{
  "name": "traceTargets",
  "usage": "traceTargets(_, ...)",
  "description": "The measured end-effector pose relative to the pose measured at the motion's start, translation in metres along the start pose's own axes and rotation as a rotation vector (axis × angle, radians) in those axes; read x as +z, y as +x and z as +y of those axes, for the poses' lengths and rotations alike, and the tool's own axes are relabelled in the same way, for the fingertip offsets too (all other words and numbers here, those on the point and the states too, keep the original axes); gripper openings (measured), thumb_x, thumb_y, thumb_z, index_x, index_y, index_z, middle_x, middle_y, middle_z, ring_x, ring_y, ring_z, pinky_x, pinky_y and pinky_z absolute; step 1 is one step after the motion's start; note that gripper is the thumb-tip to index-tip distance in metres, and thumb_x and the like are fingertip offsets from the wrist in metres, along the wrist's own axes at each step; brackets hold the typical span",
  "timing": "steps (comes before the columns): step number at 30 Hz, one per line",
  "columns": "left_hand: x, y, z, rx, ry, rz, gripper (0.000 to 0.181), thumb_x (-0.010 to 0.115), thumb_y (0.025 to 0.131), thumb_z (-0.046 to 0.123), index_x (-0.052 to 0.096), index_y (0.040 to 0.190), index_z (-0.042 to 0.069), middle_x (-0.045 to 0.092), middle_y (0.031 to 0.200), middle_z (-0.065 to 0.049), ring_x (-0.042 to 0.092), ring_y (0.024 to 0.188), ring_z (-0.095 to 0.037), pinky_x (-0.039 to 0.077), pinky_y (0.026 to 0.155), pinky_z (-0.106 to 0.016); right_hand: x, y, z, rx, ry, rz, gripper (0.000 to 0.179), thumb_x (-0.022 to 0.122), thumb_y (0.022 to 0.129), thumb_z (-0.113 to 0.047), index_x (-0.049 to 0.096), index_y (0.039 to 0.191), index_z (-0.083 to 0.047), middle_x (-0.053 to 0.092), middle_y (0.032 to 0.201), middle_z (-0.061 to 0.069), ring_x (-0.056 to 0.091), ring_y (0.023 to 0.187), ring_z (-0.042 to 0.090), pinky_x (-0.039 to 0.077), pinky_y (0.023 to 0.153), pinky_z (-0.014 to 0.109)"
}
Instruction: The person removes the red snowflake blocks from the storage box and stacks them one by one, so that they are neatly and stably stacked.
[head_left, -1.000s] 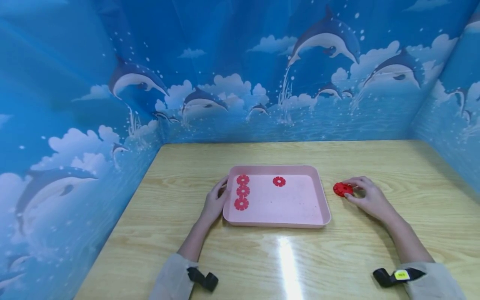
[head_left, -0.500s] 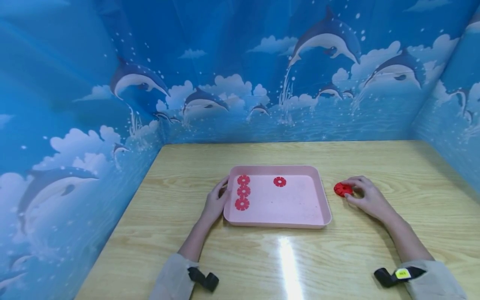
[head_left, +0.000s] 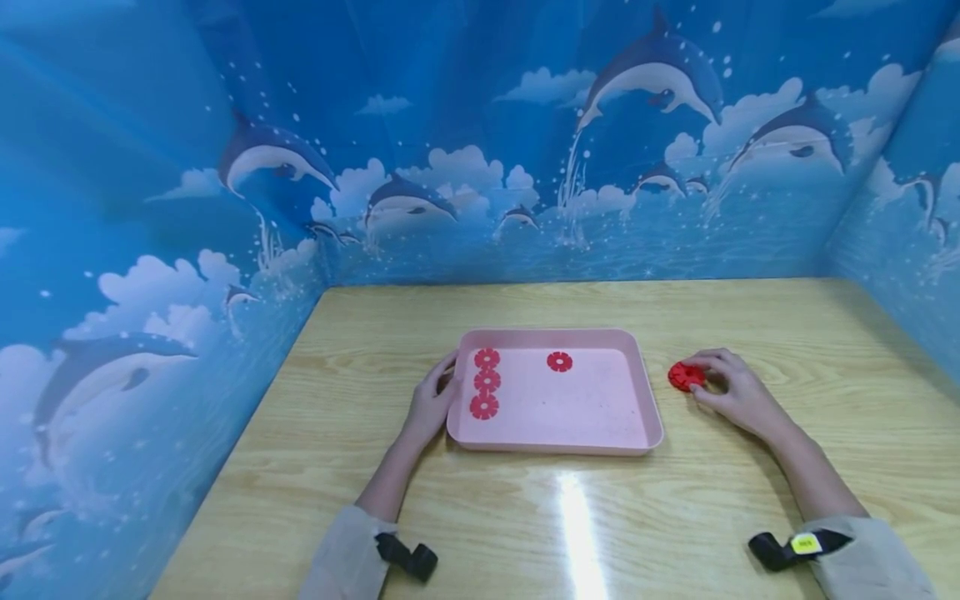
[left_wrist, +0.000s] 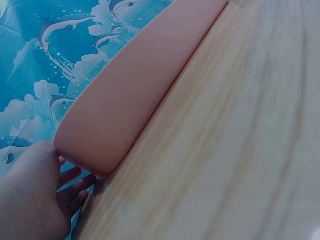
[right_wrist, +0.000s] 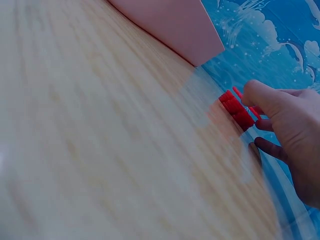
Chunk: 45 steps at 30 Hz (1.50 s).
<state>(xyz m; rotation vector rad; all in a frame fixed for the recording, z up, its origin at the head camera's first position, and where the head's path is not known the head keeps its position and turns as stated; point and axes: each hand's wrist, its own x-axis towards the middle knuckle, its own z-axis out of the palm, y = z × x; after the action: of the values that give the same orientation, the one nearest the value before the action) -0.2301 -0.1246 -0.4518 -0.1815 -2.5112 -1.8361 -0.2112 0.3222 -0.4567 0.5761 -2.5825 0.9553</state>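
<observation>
Red disc [right_wrist: 238, 93] lies pinched in the right grip [right_wrist: 296, 129], just above a stack [right_wrist: 236, 111].

From the head, looks forward and down past the far edge of the desk [head_left: 480, 517]. From the left wrist, close, faces the near-left corner of the pink tray [head_left: 570, 408]. From the right wrist, low, shares the red stack [head_left: 681, 377] with the head.

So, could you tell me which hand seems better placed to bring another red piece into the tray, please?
Probably the right hand: it pinches a red piece at the stack beside the tray, while the left hand rests against the tray's opposite side.
</observation>
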Motion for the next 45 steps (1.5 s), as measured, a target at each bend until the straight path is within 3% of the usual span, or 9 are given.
traceTargets(10, 0.000, 0.001, -0.001, -0.002, -0.002, -0.002, 0.044, 0.051, 0.095, 0.016, 0.042, 0.138, 0.015, 0.043, 0.137, -0.009, 0.048, 0.116, -0.024, 0.042, 0.095, -0.033, -0.001, -0.001, 0.001, -0.043, 0.000, 0.008, 0.038, 0.069, 0.073, 0.007, 0.062, 0.109, 0.002, 0.053, 0.110, 0.017, 0.048, 0.092, 0.018, 0.034, 0.079, 0.002)
traceTargets(17, 0.000, 0.001, -0.002, 0.005, 0.001, -0.005, 0.044, 0.050, 0.095, 0.014, 0.042, 0.138, 0.014, 0.043, 0.137, -0.010, 0.048, 0.116, -0.025, 0.042, 0.096, -0.034, -0.001, -0.001, -0.001, -0.028, 0.004, -0.014, 0.038, 0.069, 0.075, 0.005, 0.061, 0.112, 0.000, 0.052, 0.112, 0.017, 0.048, 0.094, 0.026, 0.035, 0.078, 0.005)
traceTargets(31, 0.000, 0.000, -0.001, 0.005, -0.006, -0.002, 0.044, 0.051, 0.094, 0.013, 0.043, 0.137, 0.015, 0.044, 0.136, -0.009, 0.049, 0.115, -0.024, 0.042, 0.095, -0.033, -0.001, -0.001, 0.000, -0.031, 0.005, -0.025, 0.038, 0.067, 0.075, 0.006, 0.061, 0.111, 0.000, 0.053, 0.113, 0.017, 0.044, 0.097, 0.023, 0.034, 0.077, 0.012)
traceTargets(39, 0.000, 0.002, -0.004, 0.054, -0.013, -0.001, 0.042, 0.050, 0.095, 0.011, 0.043, 0.137, 0.007, 0.044, 0.135, -0.014, 0.049, 0.115, -0.029, 0.042, 0.096, -0.035, -0.001, -0.001, 0.000, 0.013, 0.024, -0.051, 0.037, 0.067, 0.078, 0.002, 0.060, 0.114, 0.000, 0.052, 0.115, 0.018, 0.046, 0.099, 0.029, 0.033, 0.077, 0.009)
traceTargets(42, -0.001, 0.001, -0.001, 0.052, -0.030, -0.011, 0.042, 0.050, 0.095, 0.010, 0.043, 0.136, 0.005, 0.043, 0.135, -0.016, 0.048, 0.116, -0.031, 0.041, 0.096, -0.037, -0.001, -0.001, 0.000, 0.022, 0.017, -0.054, 0.036, 0.067, 0.078, 0.002, 0.059, 0.114, 0.000, 0.052, 0.115, 0.018, 0.046, 0.099, 0.029, 0.033, 0.077, 0.009)
traceTargets(45, -0.003, -0.005, 0.012, 0.055, -0.027, -0.020, 0.042, 0.049, 0.095, 0.006, 0.042, 0.136, 0.000, 0.043, 0.135, -0.020, 0.048, 0.116, -0.034, 0.042, 0.096, -0.038, -0.001, -0.001, 0.000, 0.038, 0.007, -0.055, 0.036, 0.068, 0.079, -0.001, 0.059, 0.114, 0.000, 0.051, 0.116, 0.018, 0.046, 0.099, 0.029, 0.034, 0.077, 0.012)
